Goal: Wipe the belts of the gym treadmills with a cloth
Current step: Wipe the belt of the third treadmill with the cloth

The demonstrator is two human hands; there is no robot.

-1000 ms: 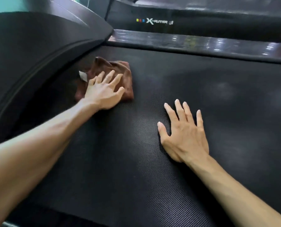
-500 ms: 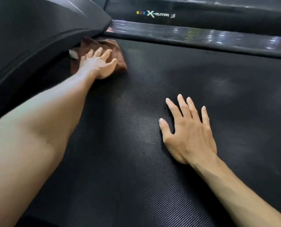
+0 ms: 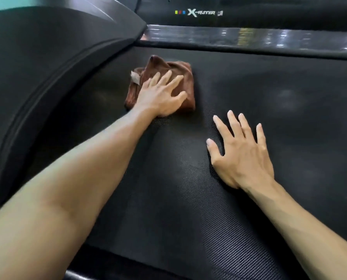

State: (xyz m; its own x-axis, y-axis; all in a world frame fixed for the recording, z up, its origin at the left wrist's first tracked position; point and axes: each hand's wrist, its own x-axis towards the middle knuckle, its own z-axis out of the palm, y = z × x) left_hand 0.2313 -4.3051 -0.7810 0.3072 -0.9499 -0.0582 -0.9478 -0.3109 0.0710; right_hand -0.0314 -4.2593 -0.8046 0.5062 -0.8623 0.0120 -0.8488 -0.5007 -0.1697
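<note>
black motor cover (image 3: 47,63) left of brown cloth (image 3: 164,77)

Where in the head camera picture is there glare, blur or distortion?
Head view: glare streaks smear along the glossy side rail; the wide lens bends the motor cover into a curve; the left hand on the brown cloth is slightly motion-blurred; the right hand and the belt weave near it look sharp.

cloth (image 3: 169,77) on the belt (image 3: 269,118) under left hand (image 3: 160,96); right hand (image 3: 241,156) flat to its right.
</note>
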